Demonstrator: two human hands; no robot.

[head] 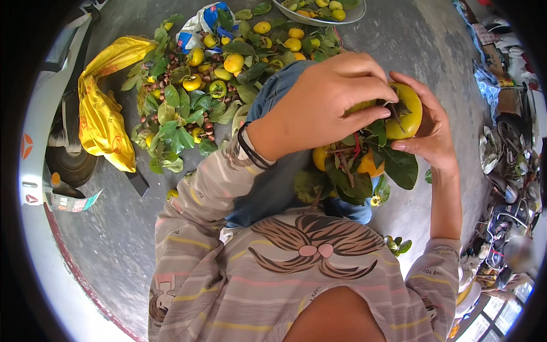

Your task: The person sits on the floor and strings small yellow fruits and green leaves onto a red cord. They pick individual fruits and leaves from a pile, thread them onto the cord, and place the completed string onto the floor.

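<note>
In my right hand (431, 124), a yellow persimmon (411, 112) is cupped between thumb and fingers, its calyx turned left. My left hand (329, 98) pinches at the persimmon's short woody stem (397, 114); a small pale edge shows between its fingertips, too hidden to name. Below both hands, over my lap, hang more persimmons (371, 164) on a twig with dark green leaves (401, 166) and a red strand (357, 145). How this bunch is supported is hidden.
Persimmons (233, 63), leaves and small brown round fruits lie heaped on the concrete floor, beside a yellow plastic bag (100, 115) and a white-blue bag (201, 25). A metal basin (354, 18) of persimmons stands beyond. Mixed clutter (508, 171) lines the right side.
</note>
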